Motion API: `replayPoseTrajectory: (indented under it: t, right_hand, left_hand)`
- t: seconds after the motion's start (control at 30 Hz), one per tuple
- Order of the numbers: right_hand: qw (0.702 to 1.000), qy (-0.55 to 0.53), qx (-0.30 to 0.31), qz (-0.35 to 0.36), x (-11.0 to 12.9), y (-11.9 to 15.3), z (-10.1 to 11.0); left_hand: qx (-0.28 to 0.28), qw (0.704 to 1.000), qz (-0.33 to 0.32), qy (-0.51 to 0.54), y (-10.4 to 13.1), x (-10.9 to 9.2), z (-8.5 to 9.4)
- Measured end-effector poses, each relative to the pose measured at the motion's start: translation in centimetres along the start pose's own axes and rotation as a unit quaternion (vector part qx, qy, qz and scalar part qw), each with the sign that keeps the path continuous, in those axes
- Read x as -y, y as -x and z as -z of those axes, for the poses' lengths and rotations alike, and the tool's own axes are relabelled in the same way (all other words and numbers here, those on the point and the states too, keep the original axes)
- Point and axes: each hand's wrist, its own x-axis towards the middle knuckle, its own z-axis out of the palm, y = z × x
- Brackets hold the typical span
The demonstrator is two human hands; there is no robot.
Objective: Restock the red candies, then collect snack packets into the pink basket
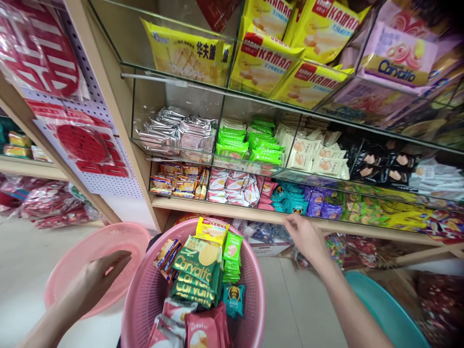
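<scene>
A pink plastic basket in front of me holds snack packs. Among them are green Carvalfo packs, a yellow KAMAN pack, bright green packets, a teal packet and pink packs. My left hand hovers left of this basket, fingers stretched out and holding nothing. Off the basket's right side, my right hand is raised by the lowest shelf edge, just below the teal packets. Its fingers are loosely bent, with nothing visible in them.
Glass-divided shelves with many wrapped snacks span the view ahead. A second pink basket stands on the floor at left, partly behind my left hand. A teal tub is at lower right. Red decorations hang on the left panel.
</scene>
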Motion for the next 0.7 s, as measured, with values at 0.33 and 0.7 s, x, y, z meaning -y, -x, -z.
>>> replayPoseTrajectory:
  t: [0.33, 0.7]
  right_hand:
    - [0.986, 0.117, -0.101, -0.062, -3.5, -10.4, -3.3]
    - [0.979, 0.163, -0.102, -0.067, -3.4, -12.2, -4.5]
  left_hand:
    - [0.039, 0.998, -0.003, 0.045, 1.4, -0.1, -2.3]
    - [0.051, 0.998, 0.011, 0.043, 1.6, 1.2, -2.6]
